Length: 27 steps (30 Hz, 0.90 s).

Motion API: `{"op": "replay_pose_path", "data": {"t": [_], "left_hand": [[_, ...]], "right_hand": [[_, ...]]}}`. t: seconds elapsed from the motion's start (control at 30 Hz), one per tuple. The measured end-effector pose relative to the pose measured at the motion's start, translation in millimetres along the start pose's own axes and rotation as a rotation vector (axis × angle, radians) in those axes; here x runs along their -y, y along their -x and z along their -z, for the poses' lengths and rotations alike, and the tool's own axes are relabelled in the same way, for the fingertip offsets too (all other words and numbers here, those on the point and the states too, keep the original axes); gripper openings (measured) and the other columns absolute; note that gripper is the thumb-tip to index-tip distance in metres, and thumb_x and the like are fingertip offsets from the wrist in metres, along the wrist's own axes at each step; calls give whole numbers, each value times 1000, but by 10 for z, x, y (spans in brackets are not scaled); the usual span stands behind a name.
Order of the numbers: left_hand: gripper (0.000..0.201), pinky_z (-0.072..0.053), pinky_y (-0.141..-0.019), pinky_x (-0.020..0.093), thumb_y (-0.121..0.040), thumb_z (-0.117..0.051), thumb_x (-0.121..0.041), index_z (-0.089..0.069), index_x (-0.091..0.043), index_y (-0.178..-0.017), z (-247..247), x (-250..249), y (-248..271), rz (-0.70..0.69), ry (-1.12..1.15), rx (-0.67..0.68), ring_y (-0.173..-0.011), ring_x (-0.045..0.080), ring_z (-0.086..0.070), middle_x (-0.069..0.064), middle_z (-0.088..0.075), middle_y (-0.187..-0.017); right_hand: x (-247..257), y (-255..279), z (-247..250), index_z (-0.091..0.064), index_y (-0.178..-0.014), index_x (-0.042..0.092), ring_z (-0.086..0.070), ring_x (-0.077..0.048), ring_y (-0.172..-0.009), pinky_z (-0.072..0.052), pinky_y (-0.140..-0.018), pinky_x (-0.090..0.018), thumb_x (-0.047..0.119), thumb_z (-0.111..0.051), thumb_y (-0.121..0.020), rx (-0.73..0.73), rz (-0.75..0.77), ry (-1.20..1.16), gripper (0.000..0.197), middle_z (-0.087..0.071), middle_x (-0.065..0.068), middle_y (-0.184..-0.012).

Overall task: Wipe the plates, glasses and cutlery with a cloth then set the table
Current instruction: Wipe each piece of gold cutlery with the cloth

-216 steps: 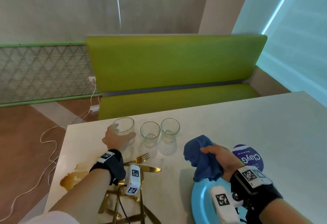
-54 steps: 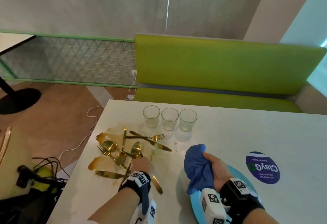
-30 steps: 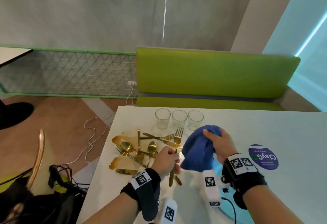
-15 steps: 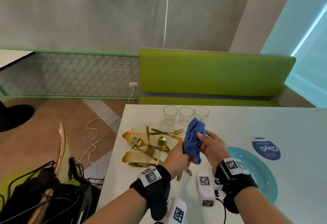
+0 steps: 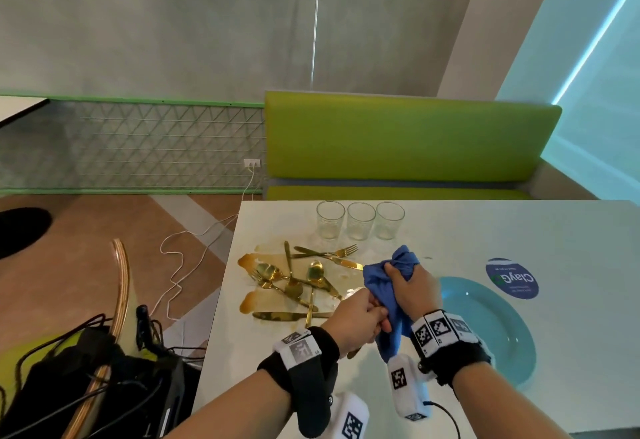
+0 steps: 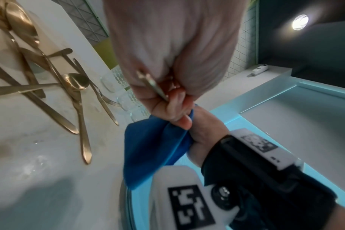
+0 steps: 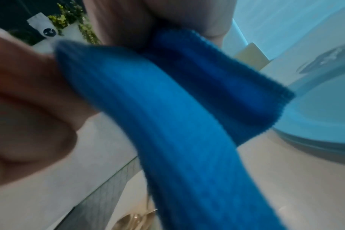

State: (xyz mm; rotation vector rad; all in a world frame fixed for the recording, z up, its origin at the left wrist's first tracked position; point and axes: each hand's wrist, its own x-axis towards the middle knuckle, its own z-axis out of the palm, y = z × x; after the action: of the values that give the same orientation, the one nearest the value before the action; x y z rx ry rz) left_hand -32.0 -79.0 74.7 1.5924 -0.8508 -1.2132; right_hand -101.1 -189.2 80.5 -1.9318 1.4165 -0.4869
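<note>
My left hand (image 5: 375,317) pinches the handle of a gold fork (image 6: 152,84) just above the table. My right hand (image 5: 398,275) grips a blue cloth (image 5: 381,279) bunched round the fork's upper part, so the tines are hidden. In the right wrist view the cloth (image 7: 167,116) fills the middle and hangs down. A pile of gold cutlery (image 5: 294,279) lies to the left on a brown spill. Three glasses (image 5: 361,220) stand in a row behind. A light blue plate (image 5: 485,327) lies under my right wrist.
The white table (image 5: 519,230) has a round purple sticker (image 5: 512,279) at the right. A green bench (image 5: 398,140) runs behind it. To the left stand a wooden chair back (image 5: 119,282) with dark bags and cables, and a white cord lies on the floor.
My left hand picked a fork from the pile and raised it. My right hand brought the cloth over and closed it round the tines, which no longer show.
</note>
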Motion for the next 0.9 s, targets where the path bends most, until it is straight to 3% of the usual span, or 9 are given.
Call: {"op": "replay_pose_path", "data": {"t": [0.1, 0.2, 0.27, 0.43, 0.53, 0.63, 0.77, 0.83, 0.9], "left_hand": [[24, -33, -41, 14, -97, -38, -3, -41, -16, -78, 57, -17, -61, 13, 53, -45, -34, -1, -42, 4, -53, -65], [21, -35, -44, 15, -98, -41, -8, -44, -19, -79, 97, -62, -98, 22, 30, -57, -45, 3, -44, 1, -54, -66], [26, -36, -43, 12, -97, -41, -7, -45, -19, -74, 93, -86, -101, 14, 2, -49, -46, 3, -45, 2, -52, -66], [22, -34, -48, 16, -96, -43, -9, -44, -19, -77, 118, -139, -233, -4, -32, -103, -50, 5, -43, -1, -55, -65], [18, -37, -49, 15, -95, -45, -12, -44, -21, -79, 166, -152, -297, 23, -52, -104, -48, 2, -46, -2, -58, -66], [13, -44, -65, 25, -96, -45, -14, -49, -19, -85, 287, -44, -318, 83, -16, -146, -59, 9, -46, -2, -60, -69], [11, -34, -52, 19, -98, -44, -10, -48, -14, -89, 400, -23, -372, 74, 203, -229, -56, 9, -40, 1, -60, -72], [10, -34, -49, 19, -98, -43, -10, -48, -14, -90, 362, -75, -443, 50, 227, -242, -54, 9, -41, 1, -60, -71], [11, -34, -47, 19, -98, -42, -8, -48, -13, -90, 284, -125, -510, 6, 224, -243, -51, 10, -42, 3, -58, -69]], "right_hand": [[-34, -49, -62, -62, -107, 1, -62, -40, -100, -48, -85, -42, 18, -62, -87, 155, -25, -281, 26, -67, -22, -101], [-80, -125, -86, -58, -112, -8, -61, -36, -88, -47, -78, -46, 2, -65, -82, 309, -94, -569, 32, -66, -22, -94], [-75, -214, -84, -60, -107, -10, -60, -33, -87, -47, -80, -45, 5, -68, -81, 254, -44, -472, 31, -66, -28, -100], [11, -424, -57, -66, -108, 2, -62, -33, -102, -47, -87, -34, 27, -65, -85, 39, 110, -104, 34, -67, -17, -109], [127, -536, 70, -62, -111, -1, -60, -39, -103, -46, -84, -35, 31, -62, -87, -104, 75, -97, 40, -65, -25, -110], [93, -781, 380, -61, -111, -2, -60, -40, -102, -45, -83, -36, 33, -60, -88, -160, 35, -255, 42, -64, -28, -108], [-52, -784, 562, -62, -86, 12, -56, -30, -83, -46, -68, -35, 43, -65, -79, 75, -19, -783, 32, -59, -17, -84], [-121, -722, 455, -63, -85, 14, -56, -27, -84, -48, -76, -38, 50, -73, -69, 233, -52, -839, 41, -60, -25, -90], [-128, -613, 280, -65, -85, 12, -55, -29, -93, -44, -92, -52, 43, -68, -79, 325, -53, -786, 32, -58, -39, -102]]}}
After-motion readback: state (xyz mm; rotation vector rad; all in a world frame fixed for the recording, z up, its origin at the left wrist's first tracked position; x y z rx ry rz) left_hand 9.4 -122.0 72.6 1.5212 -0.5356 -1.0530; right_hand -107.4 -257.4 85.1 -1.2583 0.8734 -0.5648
